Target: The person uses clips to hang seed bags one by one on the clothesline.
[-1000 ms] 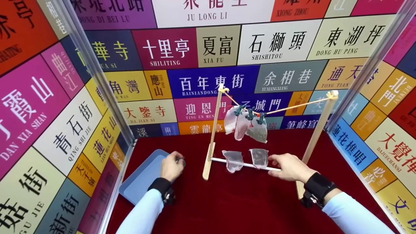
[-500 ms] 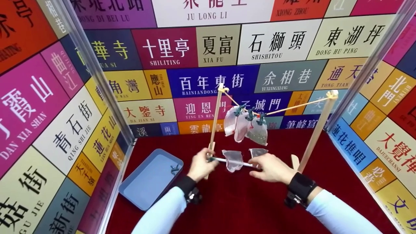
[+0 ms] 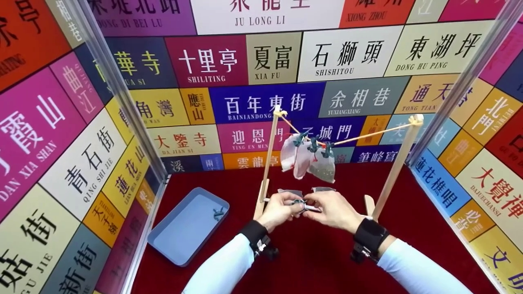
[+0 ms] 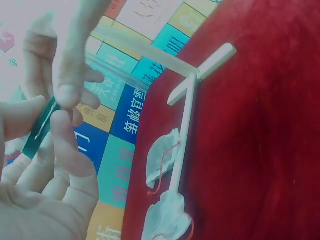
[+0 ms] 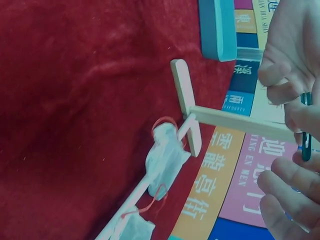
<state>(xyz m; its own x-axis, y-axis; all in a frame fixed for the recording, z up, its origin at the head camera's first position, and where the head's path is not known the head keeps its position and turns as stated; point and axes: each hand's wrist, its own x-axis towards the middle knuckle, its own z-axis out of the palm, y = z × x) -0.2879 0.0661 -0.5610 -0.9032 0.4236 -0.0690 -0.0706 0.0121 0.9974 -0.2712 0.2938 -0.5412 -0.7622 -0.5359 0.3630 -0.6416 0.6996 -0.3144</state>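
Observation:
Between both hands is a small dark green clothespin (image 4: pixel 39 129). My left hand (image 3: pixel 282 208) pinches it between thumb and fingers. From the other side, my right hand (image 3: pixel 333 208) holds its other end with the fingertips. Just behind the hands, two small sheer white cloth pieces with red cord (image 5: pixel 167 160) drape over a white crossbar (image 4: pixel 186 130); in the head view they are mostly hidden. Above, several green clothespins (image 3: pixel 313 143) hold three similar pieces (image 3: pixel 302 162) on a sagging string (image 3: pixel 367 134).
The string runs between a left wooden post (image 3: pixel 270 153) and a right wooden post (image 3: pixel 394 175), both on flat feet. A blue tray (image 3: pixel 179 228) with green clothespins (image 3: pixel 219 212) inside lies at left on the dark red cloth (image 3: pixel 327 261). Printed panels enclose the space.
My left hand has come from the tray to the middle, bringing a clothespin. My right hand has moved left from the crossbar's right end, and both hands now meet at the clothespin.

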